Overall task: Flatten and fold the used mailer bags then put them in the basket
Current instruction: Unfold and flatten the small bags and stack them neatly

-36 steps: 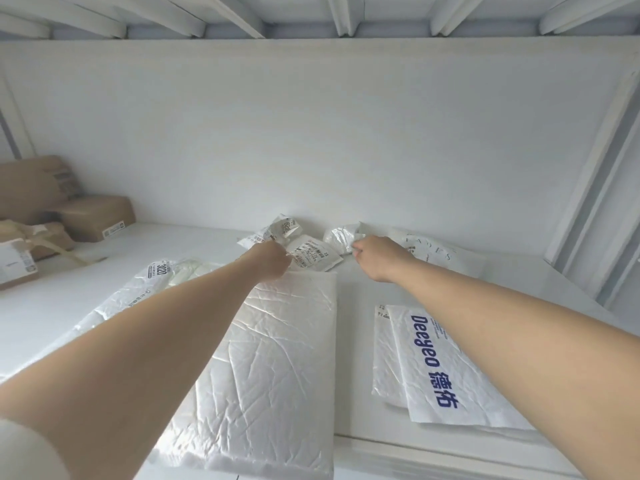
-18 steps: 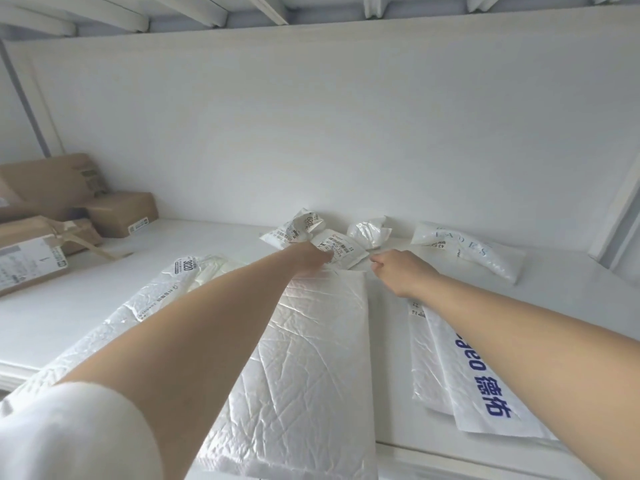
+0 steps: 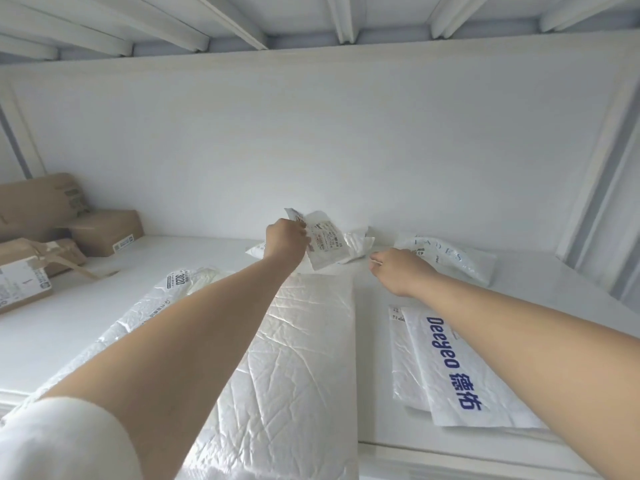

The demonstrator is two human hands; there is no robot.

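Raised off the tabletop (image 3: 207, 252) at its far edge, the bag (image 3: 325, 244) is gripped by the left hand (image 3: 286, 241); just rightward, the right hand's (image 3: 396, 273) grasp cannot be told.

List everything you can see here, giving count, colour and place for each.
labelled mailer: one, white, held up at the back
crumpled bag: one, white, just right of it
lettered mailer: one, white, back right
quilted mailer: one, white, centre
long mailer: one, white, left
Deeyeo mailers: two stacked, white, front right
cardboard boxes: at least three, brown, far left
table: one, white, under everything
left hand: one, gripping the labelled mailer
right hand: one, fingers curled, above the table
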